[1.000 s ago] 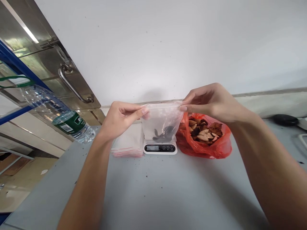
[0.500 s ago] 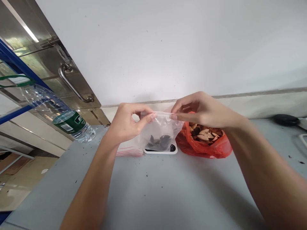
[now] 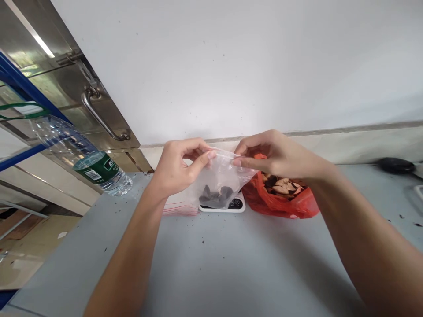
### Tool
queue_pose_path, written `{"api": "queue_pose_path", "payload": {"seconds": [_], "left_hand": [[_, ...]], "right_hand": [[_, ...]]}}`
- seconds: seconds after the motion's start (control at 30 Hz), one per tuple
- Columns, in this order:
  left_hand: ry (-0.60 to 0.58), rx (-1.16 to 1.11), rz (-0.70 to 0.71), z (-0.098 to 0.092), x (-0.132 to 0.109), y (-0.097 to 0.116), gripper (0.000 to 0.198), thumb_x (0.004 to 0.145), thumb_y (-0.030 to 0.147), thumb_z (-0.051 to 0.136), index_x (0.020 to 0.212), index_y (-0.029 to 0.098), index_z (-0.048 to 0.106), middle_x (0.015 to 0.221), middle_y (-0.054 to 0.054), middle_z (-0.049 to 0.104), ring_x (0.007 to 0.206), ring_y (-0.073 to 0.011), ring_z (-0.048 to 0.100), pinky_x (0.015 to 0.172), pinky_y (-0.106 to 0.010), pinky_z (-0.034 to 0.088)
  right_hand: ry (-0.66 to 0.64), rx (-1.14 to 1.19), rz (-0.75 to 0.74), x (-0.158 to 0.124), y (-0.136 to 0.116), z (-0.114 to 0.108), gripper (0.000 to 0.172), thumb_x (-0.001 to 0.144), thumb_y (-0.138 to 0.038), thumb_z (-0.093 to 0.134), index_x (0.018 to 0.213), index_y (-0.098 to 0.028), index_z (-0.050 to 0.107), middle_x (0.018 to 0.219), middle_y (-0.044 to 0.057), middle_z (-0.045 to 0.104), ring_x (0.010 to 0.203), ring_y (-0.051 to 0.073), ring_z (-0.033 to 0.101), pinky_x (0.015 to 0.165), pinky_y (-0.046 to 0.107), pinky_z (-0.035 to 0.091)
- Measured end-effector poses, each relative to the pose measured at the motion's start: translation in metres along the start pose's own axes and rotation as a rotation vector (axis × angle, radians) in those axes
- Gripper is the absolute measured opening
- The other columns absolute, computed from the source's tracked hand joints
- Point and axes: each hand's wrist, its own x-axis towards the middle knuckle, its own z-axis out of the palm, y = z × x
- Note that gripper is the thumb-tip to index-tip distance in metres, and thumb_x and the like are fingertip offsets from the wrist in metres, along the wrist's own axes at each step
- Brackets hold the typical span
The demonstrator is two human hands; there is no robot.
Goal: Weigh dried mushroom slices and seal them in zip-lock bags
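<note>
Between my two hands hangs a clear zip-lock bag (image 3: 224, 174) with several dark, curled dried pieces (image 3: 214, 196) at its bottom. My left hand (image 3: 181, 165) pinches the bag's top edge near its left side, thumb against fingers. At the right part of the same edge, my right hand (image 3: 269, 154) grips the plastic between thumb and forefinger. Just behind the bag's lower part lies a small white-rimmed digital scale (image 3: 239, 204) with a black face, mostly covered. Whether the bag rests on it I cannot tell. A stack of flat bags with red lines (image 3: 180, 209) lies left of the scale.
An open red plastic bag (image 3: 280, 207) filled with brown dried pieces stands right of the scale. On the left is a large water bottle (image 3: 99, 167) with a green label. A black object (image 3: 396, 165) lies far right. Dark crumbs dot the grey table (image 3: 205, 273).
My left fingers have shifted slightly along the bag's top edge, which now slants down to the right. The bag has tilted a little, uncovering more of the scale's right buttons.
</note>
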Motion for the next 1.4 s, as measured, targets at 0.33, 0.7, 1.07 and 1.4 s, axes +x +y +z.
{"api": "queue_pose_path", "payload": {"seconds": [0.33, 0.7, 1.07, 1.4], "left_hand": [[-0.015, -0.090, -0.008, 0.004, -0.001, -0.003, 0.020, 0.090, 0.027, 0.071, 0.075, 0.019, 0.080, 0.074, -0.004, 0.081, 0.070, -0.0177, 0.075, 0.067, -0.027, 0.062], [-0.061, -0.024, -0.001, 0.004, -0.001, 0.001, 0.021, 0.091, 0.028, 0.072, 0.074, 0.021, 0.081, 0.075, -0.003, 0.082, 0.072, -0.0189, 0.076, 0.066, -0.027, 0.061], [-0.072, -0.049, -0.023, 0.001, 0.000, -0.005, 0.014, 0.088, 0.027, 0.072, 0.083, 0.019, 0.083, 0.084, -0.005, 0.083, 0.076, -0.0187, 0.076, 0.070, -0.027, 0.061], [-0.029, 0.032, -0.017, 0.000, 0.000, -0.007, 0.019, 0.088, 0.028, 0.072, 0.074, 0.020, 0.081, 0.074, -0.003, 0.080, 0.071, -0.0188, 0.074, 0.063, -0.028, 0.055]], "right_hand": [[0.025, -0.015, 0.014, -0.002, -0.002, 0.000, 0.030, 0.086, -0.042, 0.074, 0.067, -0.020, 0.066, 0.056, -0.002, 0.053, 0.053, 0.012, 0.042, 0.050, 0.029, 0.030], [0.077, -0.053, -0.064, 0.003, -0.001, 0.010, 0.030, 0.088, -0.044, 0.074, 0.069, -0.021, 0.069, 0.059, -0.001, 0.060, 0.054, 0.012, 0.045, 0.051, 0.029, 0.032], [0.049, -0.085, -0.058, 0.000, 0.007, -0.001, 0.022, 0.088, -0.035, 0.069, 0.071, -0.021, 0.068, 0.062, 0.000, 0.064, 0.057, 0.014, 0.053, 0.054, 0.030, 0.038], [0.004, -0.018, 0.029, -0.001, 0.008, -0.005, 0.032, 0.084, -0.050, 0.077, 0.074, -0.020, 0.073, 0.064, 0.003, 0.066, 0.060, 0.016, 0.058, 0.056, 0.031, 0.042]]}}
